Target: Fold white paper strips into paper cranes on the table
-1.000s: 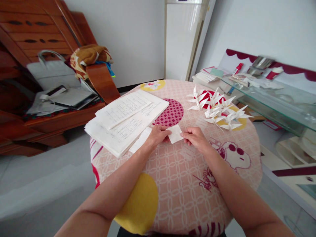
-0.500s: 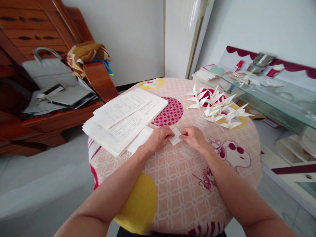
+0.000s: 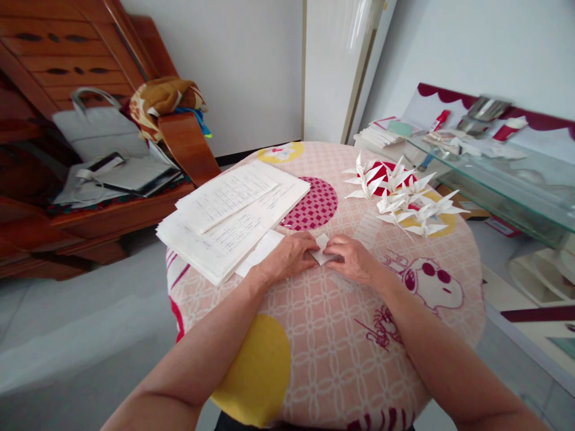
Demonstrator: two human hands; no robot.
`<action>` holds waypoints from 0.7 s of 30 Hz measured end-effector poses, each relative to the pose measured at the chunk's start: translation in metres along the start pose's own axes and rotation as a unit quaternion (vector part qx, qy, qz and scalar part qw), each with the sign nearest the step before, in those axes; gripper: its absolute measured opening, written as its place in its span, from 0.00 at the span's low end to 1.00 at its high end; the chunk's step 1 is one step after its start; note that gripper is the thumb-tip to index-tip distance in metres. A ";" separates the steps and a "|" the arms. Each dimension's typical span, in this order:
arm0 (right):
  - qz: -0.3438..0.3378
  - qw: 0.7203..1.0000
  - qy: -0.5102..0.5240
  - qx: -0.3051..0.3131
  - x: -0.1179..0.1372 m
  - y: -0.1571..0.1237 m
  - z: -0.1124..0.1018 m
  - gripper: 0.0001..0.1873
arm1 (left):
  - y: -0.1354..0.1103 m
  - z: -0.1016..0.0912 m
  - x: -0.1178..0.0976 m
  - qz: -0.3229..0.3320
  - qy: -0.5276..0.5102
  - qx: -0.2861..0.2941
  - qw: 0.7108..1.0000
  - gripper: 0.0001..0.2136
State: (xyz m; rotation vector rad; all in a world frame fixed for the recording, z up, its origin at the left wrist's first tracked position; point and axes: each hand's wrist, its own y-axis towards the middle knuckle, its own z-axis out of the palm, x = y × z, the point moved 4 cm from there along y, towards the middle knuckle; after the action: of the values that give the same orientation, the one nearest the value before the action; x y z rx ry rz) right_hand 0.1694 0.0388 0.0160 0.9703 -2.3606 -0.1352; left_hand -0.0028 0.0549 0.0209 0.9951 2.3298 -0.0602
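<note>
Between my two hands is a small folded square of white paper (image 3: 321, 250), its corners partly hidden by my fingers. My left hand (image 3: 294, 251) pinches its left side. On the right side, my right hand (image 3: 351, 256) grips it with thumb and fingers. A loose white sheet (image 3: 260, 252) lies just left of my left hand, partly under the paper stack (image 3: 233, 221). Several folded white paper cranes (image 3: 404, 194) stand grouped at the back right of the table.
A pink patterned cloth (image 3: 323, 335) covers the round table. On the right, a glass shelf (image 3: 503, 167) holds papers, a red marker and a metal container. A wooden seat (image 3: 188, 149) with a grey bag (image 3: 99, 129) and a brown cloth stands at left.
My fingers have shifted on the folded paper, the right ones now gripping its lower right edge. The whole view has moved slightly, so the surroundings appear a little further right.
</note>
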 end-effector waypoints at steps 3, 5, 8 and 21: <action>0.006 1.000 0.007 -0.005 0.000 -0.001 -0.002 0.06 | 0.000 0.001 -0.002 0.009 0.008 0.000 1.000 0.07; 0.003 1.000 0.013 -0.006 0.000 -0.001 -0.002 0.04 | -0.001 0.001 -0.003 0.011 0.006 -0.002 1.000 0.06; -0.005 1.000 0.021 -0.008 -0.001 0.000 -0.001 0.06 | -0.002 0.001 -0.003 0.008 0.004 -0.003 1.000 0.05; -0.010 0.999 0.034 -0.021 -0.003 0.001 -0.002 0.11 | -0.001 0.002 0.003 -0.010 -0.033 -0.010 0.999 0.06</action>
State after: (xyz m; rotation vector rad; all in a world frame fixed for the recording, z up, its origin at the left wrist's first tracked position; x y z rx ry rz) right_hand 0.1714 0.0420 0.0161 0.9650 -2.2778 -0.1565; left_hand -0.0038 0.0558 0.0174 0.9460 2.2765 -0.0767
